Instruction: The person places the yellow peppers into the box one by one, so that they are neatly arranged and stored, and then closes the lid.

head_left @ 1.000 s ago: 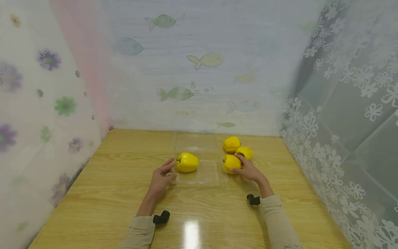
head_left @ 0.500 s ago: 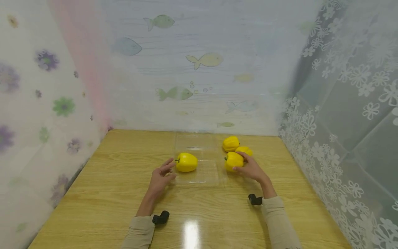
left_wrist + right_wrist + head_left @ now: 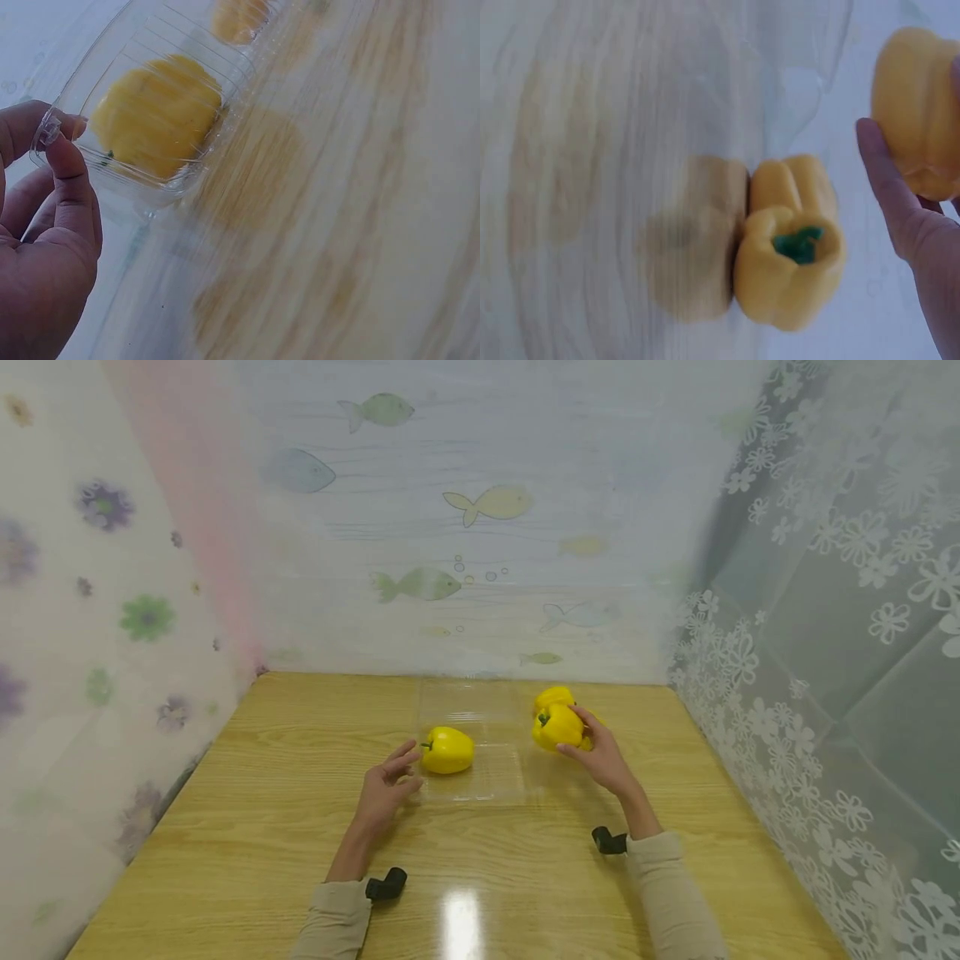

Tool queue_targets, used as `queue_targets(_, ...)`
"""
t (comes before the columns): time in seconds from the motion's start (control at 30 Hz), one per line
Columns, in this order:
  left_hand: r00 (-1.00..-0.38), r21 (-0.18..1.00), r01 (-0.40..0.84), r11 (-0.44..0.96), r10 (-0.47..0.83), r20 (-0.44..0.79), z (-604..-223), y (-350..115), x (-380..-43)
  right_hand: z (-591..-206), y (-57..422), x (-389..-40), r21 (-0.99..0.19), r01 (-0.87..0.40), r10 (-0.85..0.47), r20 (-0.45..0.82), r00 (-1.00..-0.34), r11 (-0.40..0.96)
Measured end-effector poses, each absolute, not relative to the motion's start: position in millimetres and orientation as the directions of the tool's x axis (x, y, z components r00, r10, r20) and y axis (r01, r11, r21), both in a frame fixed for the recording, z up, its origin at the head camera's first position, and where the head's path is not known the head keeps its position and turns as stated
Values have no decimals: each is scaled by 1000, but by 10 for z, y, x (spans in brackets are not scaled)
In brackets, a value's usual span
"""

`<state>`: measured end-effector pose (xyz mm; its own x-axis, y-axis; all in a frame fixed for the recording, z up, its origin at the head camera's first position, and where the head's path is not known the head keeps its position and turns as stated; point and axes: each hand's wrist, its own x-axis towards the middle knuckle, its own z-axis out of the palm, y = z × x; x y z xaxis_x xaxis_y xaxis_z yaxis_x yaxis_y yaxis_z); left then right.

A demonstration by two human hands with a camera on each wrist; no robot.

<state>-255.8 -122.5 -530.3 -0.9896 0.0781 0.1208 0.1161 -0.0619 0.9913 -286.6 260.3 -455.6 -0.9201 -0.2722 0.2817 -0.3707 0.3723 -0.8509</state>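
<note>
Thumb and finger of my left hand (image 3: 52,225) pinch the edge of a clear plastic clamshell container (image 3: 150,30), whose lid lies folded back in the head view. One yellow bell pepper (image 3: 447,750) lies in the left part of its base, stem toward my left hand (image 3: 384,789). My right hand (image 3: 600,756) grips a second yellow bell pepper (image 3: 557,727), raised above the table right of the container. In the right wrist view that held pepper (image 3: 919,112) is apart from two yellow peppers (image 3: 789,274) resting on the table.
The container's base (image 3: 498,772) and open lid (image 3: 472,697) sit mid-table on wood-grain tabletop (image 3: 300,727). Behind the held pepper is another pepper (image 3: 553,695). Patterned curtains close off the left, back (image 3: 480,552) and right (image 3: 795,693) of the table.
My right hand has lifted the front pepper off the table and moved it up, turning it so its stem end faces me. My left hand has stayed at the container's edge.
</note>
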Motion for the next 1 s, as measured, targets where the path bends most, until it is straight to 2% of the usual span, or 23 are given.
queue_targets(0.2,-990,991,115,-71,77,121,-5309,-1217,-2554,-4791,2518,-2983,-875,-415,-322,329,-888,249)
queue_targets(0.33,-989,990,120,-74,82,126,-5310,-1224,-2563,-4776,2401,-2991,-912,-366,-328,294,-898,187)
queue_targets(0.57,-990,992,110,-64,81,115,-5316,-1232,-2565,-4784,2240,-2998,-918,-380,-348,322,-881,114)
queue_targets(1.0,-989,991,111,-73,89,117,-5323,-1237,-2574,-4879,2059,-3071,-924,-360,-366,292,-884,132)
